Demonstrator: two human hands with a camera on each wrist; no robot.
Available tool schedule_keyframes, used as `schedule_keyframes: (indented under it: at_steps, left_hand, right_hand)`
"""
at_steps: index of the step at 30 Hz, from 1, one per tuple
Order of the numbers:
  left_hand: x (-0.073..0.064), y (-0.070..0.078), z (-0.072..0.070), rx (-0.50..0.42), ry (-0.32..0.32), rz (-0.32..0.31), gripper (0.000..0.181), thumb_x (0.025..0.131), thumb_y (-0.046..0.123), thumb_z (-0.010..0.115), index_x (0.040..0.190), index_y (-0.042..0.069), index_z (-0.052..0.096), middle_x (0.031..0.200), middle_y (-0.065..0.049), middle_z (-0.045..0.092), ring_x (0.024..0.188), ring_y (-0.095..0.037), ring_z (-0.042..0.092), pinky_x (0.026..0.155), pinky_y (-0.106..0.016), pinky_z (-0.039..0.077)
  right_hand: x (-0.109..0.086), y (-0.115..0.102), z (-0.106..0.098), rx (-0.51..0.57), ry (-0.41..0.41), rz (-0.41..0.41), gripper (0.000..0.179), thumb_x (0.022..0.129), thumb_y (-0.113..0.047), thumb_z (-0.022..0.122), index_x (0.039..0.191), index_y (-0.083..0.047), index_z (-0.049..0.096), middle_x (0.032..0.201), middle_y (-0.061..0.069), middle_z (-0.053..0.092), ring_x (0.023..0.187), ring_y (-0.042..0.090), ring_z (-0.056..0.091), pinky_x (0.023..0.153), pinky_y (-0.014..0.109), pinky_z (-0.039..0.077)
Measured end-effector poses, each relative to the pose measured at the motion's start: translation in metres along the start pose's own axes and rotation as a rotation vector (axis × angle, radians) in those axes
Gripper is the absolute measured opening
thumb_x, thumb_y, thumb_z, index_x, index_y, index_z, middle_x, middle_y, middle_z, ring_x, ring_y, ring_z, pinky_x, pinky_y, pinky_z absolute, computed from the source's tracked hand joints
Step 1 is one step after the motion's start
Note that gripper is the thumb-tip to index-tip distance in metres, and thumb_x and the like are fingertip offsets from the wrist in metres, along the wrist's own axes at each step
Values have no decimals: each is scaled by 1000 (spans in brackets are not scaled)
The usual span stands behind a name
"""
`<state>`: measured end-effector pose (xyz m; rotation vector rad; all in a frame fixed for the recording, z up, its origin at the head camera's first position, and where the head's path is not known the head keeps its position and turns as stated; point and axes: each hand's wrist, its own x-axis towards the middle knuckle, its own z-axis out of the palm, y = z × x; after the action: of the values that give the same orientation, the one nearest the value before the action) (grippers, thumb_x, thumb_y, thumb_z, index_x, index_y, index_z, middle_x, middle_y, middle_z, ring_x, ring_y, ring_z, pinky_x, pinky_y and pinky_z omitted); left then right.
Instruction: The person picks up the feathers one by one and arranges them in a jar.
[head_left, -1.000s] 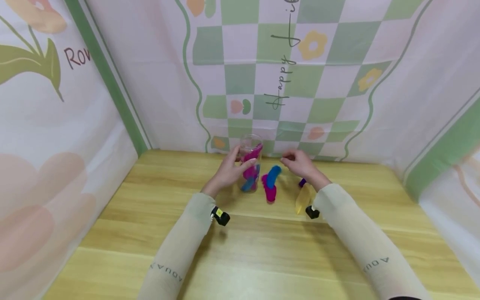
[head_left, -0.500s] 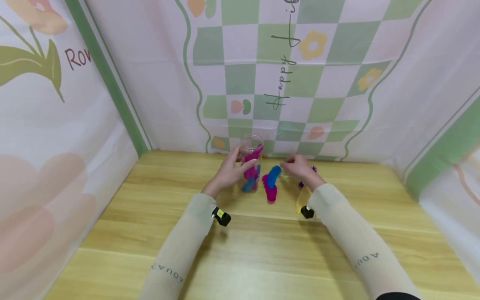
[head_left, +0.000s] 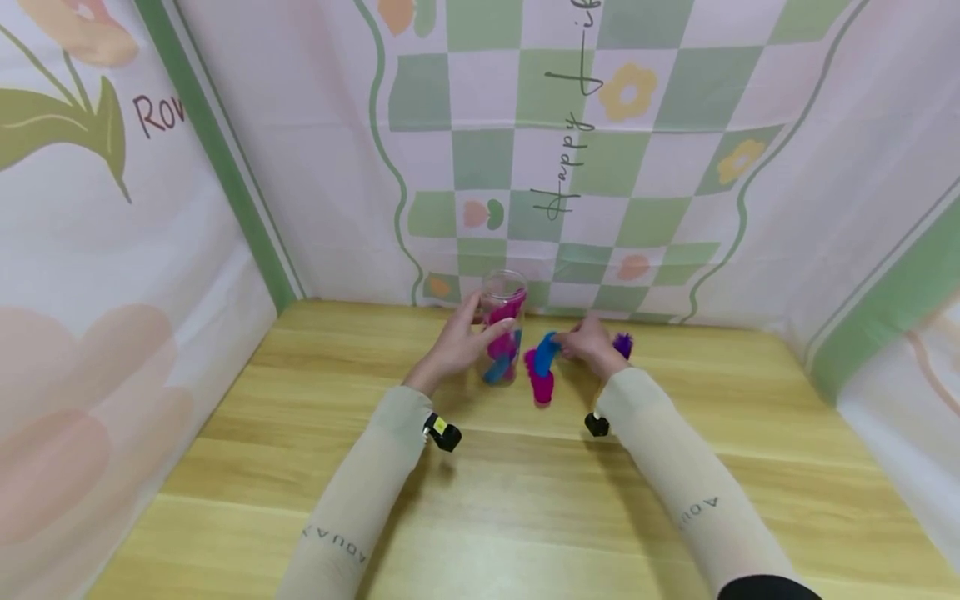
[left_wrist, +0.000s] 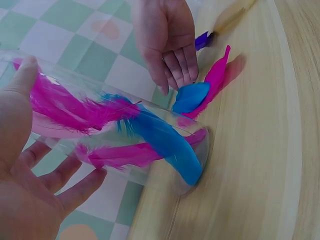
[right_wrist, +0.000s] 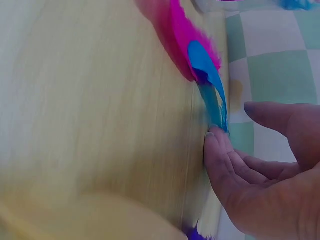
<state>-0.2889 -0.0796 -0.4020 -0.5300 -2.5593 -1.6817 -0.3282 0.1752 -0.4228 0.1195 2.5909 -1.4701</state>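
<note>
A tall clear jar (head_left: 495,292) holds pink and blue feathers and is gripped by my left hand (head_left: 452,343), its thumb and fingers round the wall. In the left wrist view, a blue feather (left_wrist: 167,140) and a pink feather (left_wrist: 65,102) show through the jar. Right of it, a loose blue feather (head_left: 547,357) lies across a pink feather (head_left: 542,390) on the table. My right hand (head_left: 591,343) touches the blue feather's end with its fingertips. In the right wrist view, the thumb (right_wrist: 270,115) stands apart from the feather and the other fingers.
A purple tuft (head_left: 623,344) lies just right of my right hand. A yellow feather (right_wrist: 110,217) lies under the right wrist, mostly hidden in the head view. Behind the wooden table (head_left: 495,508) hangs a green checked cloth (head_left: 480,158).
My right hand has moved left and slightly down, from beside the blue feather to its end. The purple tuft has come into view behind the hand. My left hand and the jar stay put.
</note>
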Motion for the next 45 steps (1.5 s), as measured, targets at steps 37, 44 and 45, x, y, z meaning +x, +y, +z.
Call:
schedule_keyframes:
  at_steps: [37, 44, 45]
  left_hand:
    - [-2, 2, 6, 24, -7, 26, 41, 100, 48, 63, 130, 22, 53, 132, -4, 56, 126, -30, 56, 100, -49, 53]
    - [-4, 1, 7, 24, 7, 22, 42, 100, 50, 62, 131, 22, 52, 130, -1, 56, 126, -28, 56, 101, -48, 52]
    - [-3, 1, 7, 25, 10, 24, 42, 101, 50, 62, 130, 22, 52, 130, -1, 56, 126, -28, 56, 101, -48, 52]
  right_hand:
    - [1, 1, 7, 148, 32, 125, 8, 85, 1, 77, 88, 5, 71, 62, -4, 60, 66, 13, 58, 71, 29, 53]
    - [-2, 5, 1, 229, -43, 121, 6, 89, -2, 74, 92, 3, 71, 67, -4, 61, 67, 13, 56, 72, 30, 52]
    - [-2, 5, 0, 243, -54, 119, 8, 90, -2, 73, 95, 4, 71, 68, -4, 62, 69, 13, 57, 74, 30, 53]
